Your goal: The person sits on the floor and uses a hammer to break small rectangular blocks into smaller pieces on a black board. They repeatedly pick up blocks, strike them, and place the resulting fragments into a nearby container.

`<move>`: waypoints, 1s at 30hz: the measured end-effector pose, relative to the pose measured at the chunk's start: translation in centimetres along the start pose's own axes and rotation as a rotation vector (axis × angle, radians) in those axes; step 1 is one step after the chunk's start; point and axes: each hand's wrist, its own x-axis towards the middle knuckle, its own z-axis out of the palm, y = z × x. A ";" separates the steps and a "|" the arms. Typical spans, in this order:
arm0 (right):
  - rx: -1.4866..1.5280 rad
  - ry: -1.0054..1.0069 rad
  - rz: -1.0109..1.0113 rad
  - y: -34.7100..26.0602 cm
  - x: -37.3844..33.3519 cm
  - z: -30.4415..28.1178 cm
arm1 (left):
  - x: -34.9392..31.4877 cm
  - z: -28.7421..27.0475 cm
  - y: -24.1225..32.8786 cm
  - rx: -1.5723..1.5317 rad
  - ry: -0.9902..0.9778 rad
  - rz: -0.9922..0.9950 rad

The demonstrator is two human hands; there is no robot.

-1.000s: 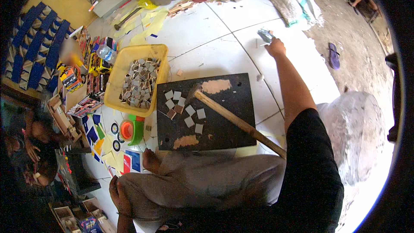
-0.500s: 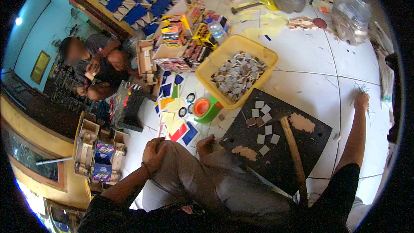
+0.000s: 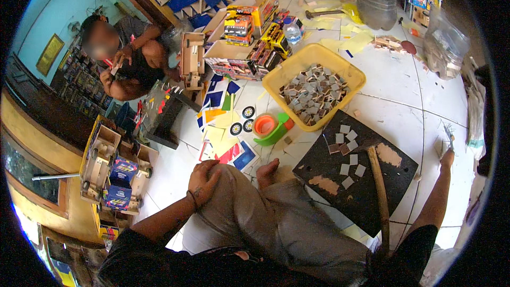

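A few small grey squares (image 3: 348, 151) lie loose on the dark board (image 3: 366, 191) beside a wooden-handled hammer (image 3: 378, 188), while the yellow tray (image 3: 355, 74) holds a heap more, so the work looks barely begun. The left hand (image 3: 203, 179) rests palm-down on the person's bent knee, fingers spread and holding nothing. The right hand (image 3: 447, 155) reaches far out over the white floor tiles (image 3: 404, 95) toward a small tool (image 3: 448, 134); whether its fingers grip it cannot be told.

Grey-brown trousers, black top (wristband)
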 end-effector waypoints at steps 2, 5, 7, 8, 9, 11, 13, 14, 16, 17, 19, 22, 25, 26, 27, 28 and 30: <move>0.467 -0.071 0.329 0.9 -0.2 -1.3 | 0.0 0.1 -0.3 -0.008 0.003 0.003; 1.092 -0.070 0.226 0.9 -3.8 -1.3 | -0.1 0.7 -1.3 -0.066 0.026 0.019; 1.159 -0.318 0.064 -1.5 -7.3 -1.6 | 0.0 1.1 -2.1 -0.049 0.022 -0.004; 1.186 -0.355 0.044 -3.3 -9.5 -1.6 | 0.2 1.3 -2.7 -0.107 0.003 0.012; 1.304 -0.448 0.048 -5.5 -12.0 -1.7 | 0.2 1.4 -3.1 -0.143 -0.010 0.024; 1.470 -0.551 0.122 -10.7 -17.0 -1.9 | 0.5 1.5 -3.9 -0.175 -0.033 -0.001; 1.355 -0.637 0.153 -16.3 -21.2 -2.1 | 0.5 1.5 -4.3 -0.252 -0.054 0.015; 1.312 -0.671 0.213 -19.2 -22.7 -2.3 | 0.5 1.5 -4.5 -0.245 -0.058 -0.004; 1.058 -0.510 0.267 -24.2 -25.2 -2.2 | 0.4 1.6 -4.6 -0.327 -0.086 -0.037; 0.869 -0.529 0.224 -26.4 -26.3 -2.2 | 0.4 1.6 -4.7 -0.306 -0.092 -0.023; 0.579 -0.617 0.181 -30.1 -29.0 -2.3 | 0.4 1.7 -4.9 -0.274 -0.077 0.036; -0.004 -0.786 -0.088 -33.8 -34.7 -2.0 | 0.8 2.1 -5.5 -0.369 -0.099 -0.060; -0.828 -0.716 -0.817 -36.3 -40.7 -0.3 | 0.8 1.9 -6.2 -0.378 -0.117 -0.013; -1.042 -0.694 -0.606 -36.8 -42.7 0.5 | 0.6 1.9 -6.4 -0.392 -0.099 0.003; -1.004 -0.711 -0.622 -37.0 -44.0 0.4 | 0.8 1.9 -6.4 -0.419 -0.122 -0.003; -1.010 -0.685 -0.672 -37.1 -45.0 0.5 | 0.9 1.9 -6.5 -0.438 -0.136 0.008; -0.983 -0.602 -0.663 -37.0 -46.1 0.5 | 0.8 2.0 -6.5 -0.436 -0.137 0.022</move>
